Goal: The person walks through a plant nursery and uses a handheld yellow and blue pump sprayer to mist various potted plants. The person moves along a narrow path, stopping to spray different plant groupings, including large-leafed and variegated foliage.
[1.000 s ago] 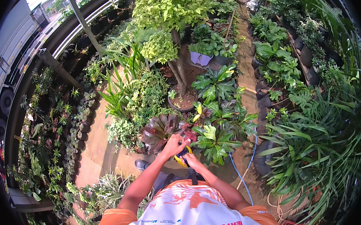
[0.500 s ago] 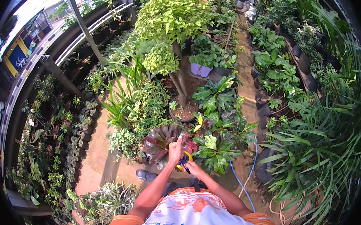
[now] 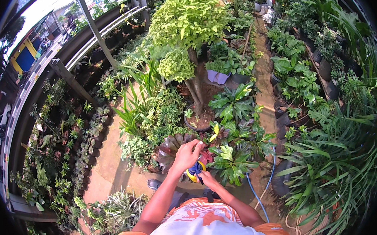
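Observation:
In front of my body my left hand (image 3: 187, 155) is closed with its fingers bent and their tips together. Whatever may be between the fingertips is too small to make out. Below and right of it my right hand (image 3: 208, 180) grips a dark blue and yellow rounded object (image 3: 196, 171), whose kind I cannot tell. A dark purple broad-leaved plant (image 3: 168, 153) stands just left of my left hand. Some pink-red leaves (image 3: 206, 156) show to its right, beside a lobed green plant (image 3: 233, 165).
A potted tree (image 3: 195, 89) rises straight ahead. A purple planter (image 3: 218, 77) stands behind it. On the right, a blue hose (image 3: 257, 194) runs along the path (image 3: 258, 122) near long-leaved plants (image 3: 325, 166). A spiky pale plant (image 3: 123, 209) grows at the lower left.
My left hand has turned, its raised thumb now lowered towards the fingers. The right hand still grips the blue and yellow object. The whole view has shifted slightly.

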`<state>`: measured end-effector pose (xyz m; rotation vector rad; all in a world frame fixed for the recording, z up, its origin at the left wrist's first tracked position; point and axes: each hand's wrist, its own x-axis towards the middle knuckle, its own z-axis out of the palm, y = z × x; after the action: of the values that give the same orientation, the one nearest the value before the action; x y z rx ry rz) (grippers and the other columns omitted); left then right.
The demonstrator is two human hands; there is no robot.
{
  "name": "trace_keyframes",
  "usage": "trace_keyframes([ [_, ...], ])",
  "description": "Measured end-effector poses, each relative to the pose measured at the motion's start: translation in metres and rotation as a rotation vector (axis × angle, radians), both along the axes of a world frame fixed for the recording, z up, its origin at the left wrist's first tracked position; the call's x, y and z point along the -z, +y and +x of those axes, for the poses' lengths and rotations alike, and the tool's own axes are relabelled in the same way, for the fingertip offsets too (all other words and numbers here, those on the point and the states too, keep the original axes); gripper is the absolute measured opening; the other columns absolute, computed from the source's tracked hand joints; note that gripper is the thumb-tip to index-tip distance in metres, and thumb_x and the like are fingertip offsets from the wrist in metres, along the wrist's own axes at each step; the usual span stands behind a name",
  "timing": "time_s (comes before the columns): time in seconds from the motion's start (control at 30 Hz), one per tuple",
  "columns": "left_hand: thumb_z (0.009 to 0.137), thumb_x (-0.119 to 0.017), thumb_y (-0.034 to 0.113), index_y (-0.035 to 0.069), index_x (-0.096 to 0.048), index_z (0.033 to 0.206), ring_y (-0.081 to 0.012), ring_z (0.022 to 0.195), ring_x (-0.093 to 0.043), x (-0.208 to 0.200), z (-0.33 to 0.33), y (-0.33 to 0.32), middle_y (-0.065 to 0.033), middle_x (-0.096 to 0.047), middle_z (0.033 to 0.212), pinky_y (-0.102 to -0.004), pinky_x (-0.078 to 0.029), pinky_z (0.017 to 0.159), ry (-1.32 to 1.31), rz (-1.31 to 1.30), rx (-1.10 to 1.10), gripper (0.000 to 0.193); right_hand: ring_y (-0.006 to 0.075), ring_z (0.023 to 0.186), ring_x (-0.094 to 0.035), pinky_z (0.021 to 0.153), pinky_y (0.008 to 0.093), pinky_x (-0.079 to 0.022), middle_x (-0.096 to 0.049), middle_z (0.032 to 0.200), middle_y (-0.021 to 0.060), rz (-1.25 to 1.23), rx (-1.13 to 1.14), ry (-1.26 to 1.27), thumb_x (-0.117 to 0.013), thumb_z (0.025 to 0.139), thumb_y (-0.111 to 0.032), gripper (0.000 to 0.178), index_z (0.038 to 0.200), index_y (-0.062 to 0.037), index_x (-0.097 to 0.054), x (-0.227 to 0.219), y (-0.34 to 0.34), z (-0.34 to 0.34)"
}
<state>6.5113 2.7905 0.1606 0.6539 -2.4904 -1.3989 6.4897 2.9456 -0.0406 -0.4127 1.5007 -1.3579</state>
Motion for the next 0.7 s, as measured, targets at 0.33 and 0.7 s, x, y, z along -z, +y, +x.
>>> trace_keyframes([
  [0.33, 0.095, -0.046, 0.043, 0.016, -0.066, 0.114, -0.0395, 0.134, -0.037, 0.116, 0.006, 0.008, -0.0101, -0.059, 0.128, -0.0632, -0.025, 0.107, -0.289, -0.422, -0.021, 0.039, 0.0111, 0.069, -0.054, 0.068, 0.0257, -0.042, -0.059, 0.074, 0.0017, -0.052, 0.016, -0.054, -0.043, 0.096, -0.017, 0.025, 0.096, 0.0008, -0.061, -0.004, -0.009, 0.005],
  [0.7, 0.093, -0.059, 0.033, 0.006, -0.065, 0.105, -0.0254, 0.103, -0.063, 0.155, 0.038, -0.002, -0.0116, -0.069, 0.099, -0.0404, -0.047, 0.091, 0.180, 0.114, -0.061, 0.030, 0.0118, 0.068, -0.055, 0.066, 0.0270, -0.043, -0.059, 0.074, 0.0023, -0.036, 0.006, -0.046, -0.043, 0.093, -0.016, 0.022, 0.090, -0.0009, -0.060, -0.006, -0.013, 0.000],
])
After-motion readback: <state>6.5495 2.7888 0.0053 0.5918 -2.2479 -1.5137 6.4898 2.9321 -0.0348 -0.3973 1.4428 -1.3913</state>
